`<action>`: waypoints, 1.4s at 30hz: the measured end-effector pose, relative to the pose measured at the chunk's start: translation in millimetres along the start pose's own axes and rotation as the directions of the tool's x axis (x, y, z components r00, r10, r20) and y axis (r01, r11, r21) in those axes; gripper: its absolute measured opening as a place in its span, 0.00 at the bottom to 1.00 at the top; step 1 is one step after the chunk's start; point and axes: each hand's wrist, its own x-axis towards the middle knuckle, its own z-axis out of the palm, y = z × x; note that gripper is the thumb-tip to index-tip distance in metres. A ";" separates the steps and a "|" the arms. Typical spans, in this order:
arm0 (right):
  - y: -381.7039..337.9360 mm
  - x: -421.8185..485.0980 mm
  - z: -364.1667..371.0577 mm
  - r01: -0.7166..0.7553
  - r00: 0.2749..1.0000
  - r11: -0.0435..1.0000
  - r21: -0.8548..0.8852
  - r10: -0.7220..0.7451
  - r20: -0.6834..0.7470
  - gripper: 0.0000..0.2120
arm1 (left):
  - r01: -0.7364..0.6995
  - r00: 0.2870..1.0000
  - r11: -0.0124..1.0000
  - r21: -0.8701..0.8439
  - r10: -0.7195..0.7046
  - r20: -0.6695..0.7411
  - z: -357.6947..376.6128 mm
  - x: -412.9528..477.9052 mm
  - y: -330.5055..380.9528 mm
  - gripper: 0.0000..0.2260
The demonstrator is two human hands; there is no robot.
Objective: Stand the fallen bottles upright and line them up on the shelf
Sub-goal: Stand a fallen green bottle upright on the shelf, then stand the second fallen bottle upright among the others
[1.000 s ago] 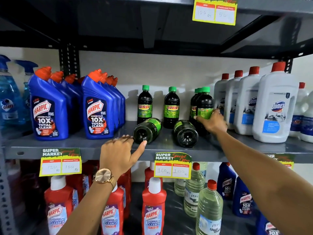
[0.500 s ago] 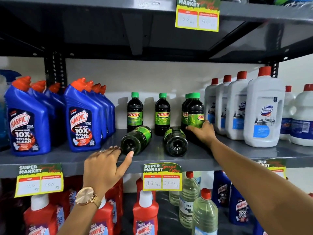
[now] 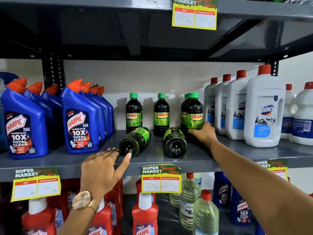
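Two dark Sunny bottles with green labels lie on their sides on the grey shelf, bases toward me: the left fallen bottle and the right fallen bottle. Behind them several Sunny bottles stand upright: one at the left, one in the middle, and a cluster at the right. My right hand grips the base of the front upright bottle of that cluster. My left hand is at the shelf edge, its thumb and fingertips touching the base of the left fallen bottle.
Blue Harpic bottles stand in rows at the left, white Domex bottles at the right. Price tags hang on the shelf's front edge. The shelf below holds red Harpic bottles and clear bottles.
My left hand has crept forward until it touches the base of the left fallen bottle. My right hand stays on the upright bottle. The camera view has shifted right and up.
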 end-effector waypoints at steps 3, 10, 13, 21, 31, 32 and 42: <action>0.7 0.7 -0.5 0.015 1.000 0.999 -0.041 -0.015 0.011 0.27 | 0.007 1.000 1.000 0.009 -0.007 0.001 0.4 0.3 0.4 0.25; -1.9 -2.5 0.3 0.014 1.000 0.993 -0.121 -0.014 0.004 0.32 | 0.014 1.000 1.000 0.009 -0.014 0.007 1.1 0.3 -0.1 0.25; -8.4 -10.4 -3.4 0.008 0.989 0.972 -0.235 -0.042 -0.141 0.42 | 0.014 1.000 1.000 0.003 -0.014 0.013 -0.8 0.6 0.0 0.25; -66.3 -43.1 -4.7 -0.061 0.873 0.973 -0.224 0.161 0.460 0.44 | 0.018 1.000 0.999 -0.027 -0.017 0.018 -7.1 0.7 2.2 0.25; -69.2 -48.6 1.1 -0.156 0.862 0.985 -0.075 0.173 0.476 0.28 | 0.034 0.999 0.998 -0.062 -0.032 0.032 -10.2 -0.1 3.6 0.26; -67.8 -47.5 2.1 -0.119 0.904 0.993 0.011 0.104 0.415 0.30 | 0.034 0.999 0.998 -0.059 -0.033 0.031 -9.4 -0.2 3.5 0.26; -85.7 -39.9 40.5 0.241 0.968 0.968 -0.070 -0.245 -0.053 0.36 | 0.021 1.000 0.999 -0.026 -0.021 0.013 -4.3 -0.3 2.5 0.25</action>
